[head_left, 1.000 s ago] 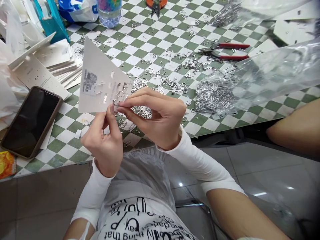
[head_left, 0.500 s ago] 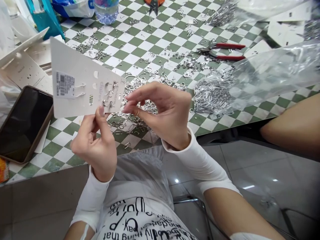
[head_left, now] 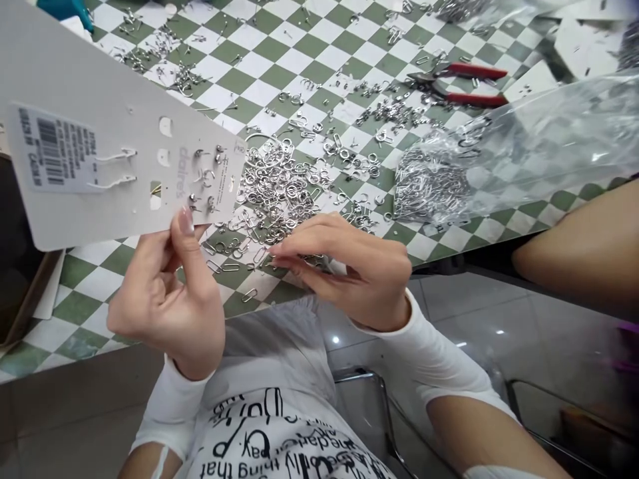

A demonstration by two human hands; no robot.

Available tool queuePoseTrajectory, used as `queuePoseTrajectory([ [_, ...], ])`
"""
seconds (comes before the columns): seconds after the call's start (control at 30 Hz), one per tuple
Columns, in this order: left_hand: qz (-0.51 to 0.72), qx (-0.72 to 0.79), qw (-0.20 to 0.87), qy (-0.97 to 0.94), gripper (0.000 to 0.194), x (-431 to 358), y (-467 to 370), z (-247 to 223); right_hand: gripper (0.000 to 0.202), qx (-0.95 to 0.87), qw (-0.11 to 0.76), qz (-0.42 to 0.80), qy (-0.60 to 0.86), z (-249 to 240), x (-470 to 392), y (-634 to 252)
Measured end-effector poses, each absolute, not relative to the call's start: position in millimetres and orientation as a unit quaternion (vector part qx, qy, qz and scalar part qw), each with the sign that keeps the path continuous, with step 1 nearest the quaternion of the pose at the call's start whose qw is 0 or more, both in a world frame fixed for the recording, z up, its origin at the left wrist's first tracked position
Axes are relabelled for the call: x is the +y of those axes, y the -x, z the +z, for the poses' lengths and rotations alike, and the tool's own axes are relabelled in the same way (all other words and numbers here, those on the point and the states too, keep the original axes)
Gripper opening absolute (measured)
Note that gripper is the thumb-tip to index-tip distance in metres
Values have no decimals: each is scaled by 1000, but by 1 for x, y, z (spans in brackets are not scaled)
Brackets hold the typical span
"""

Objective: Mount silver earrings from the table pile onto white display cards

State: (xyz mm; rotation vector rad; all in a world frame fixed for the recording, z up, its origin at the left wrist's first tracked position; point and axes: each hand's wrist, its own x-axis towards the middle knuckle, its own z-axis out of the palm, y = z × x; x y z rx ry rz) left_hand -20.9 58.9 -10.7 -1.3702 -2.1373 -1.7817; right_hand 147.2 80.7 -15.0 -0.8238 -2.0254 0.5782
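Note:
My left hand (head_left: 172,293) grips the lower edge of a white earring card (head_left: 74,219), thumb on the printed face. The card is tilted; it carries a barcode label (head_left: 54,150), plastic loops and several small metal earring backs or posts (head_left: 204,178). To the right of the card, my right hand (head_left: 344,266) hovers low by the front of a pile of small silver rings and links (head_left: 284,189). Its thumb and index fingertip are pinched together; whatever they hold, if anything, is too small to make out.
Red-handled pliers (head_left: 464,83) lie beyond the pile on the checked tabletop (head_left: 279,103). A clear plastic bag (head_left: 434,186) full of silver pieces lies at the right, near the table edge. Another person's limb (head_left: 579,246) reaches in from the right. A dark phone (head_left: 20,279) is partly behind the card.
My right hand has moved away from the card, down and right to the front of the pile. The card has come closer to the camera and left, still in my left hand.

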Motion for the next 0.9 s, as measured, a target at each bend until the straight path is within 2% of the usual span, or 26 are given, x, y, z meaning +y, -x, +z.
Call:
queuePoseTrajectory([
  [0.13,-566,-683,4,462,20,56,24,-11,10,-813,384,274,341,-14,78,-151],
  [0.3,-574,-683,5,452,22,59,20,-9,3,-842,348,217,351,-19,76,-148],
  [0.43,-578,-677,10,455,23,60,20,-9,7,-865,331,168,338,-24,75,-142],
  [0.5,-563,-680,1,469,23,59,21,-9,4,-869,340,154,324,-23,75,-139],
  [0.7,-561,-679,11,473,26,59,21,-8,13,-821,415,222,323,-11,81,-143],
  [0.83,-561,-687,12,462,26,61,18,-7,4,-837,373,222,333,-9,83,-149],
  [0.9,-557,-691,5,460,27,60,17,-6,7,-847,346,215,341,-11,82,-149],
])
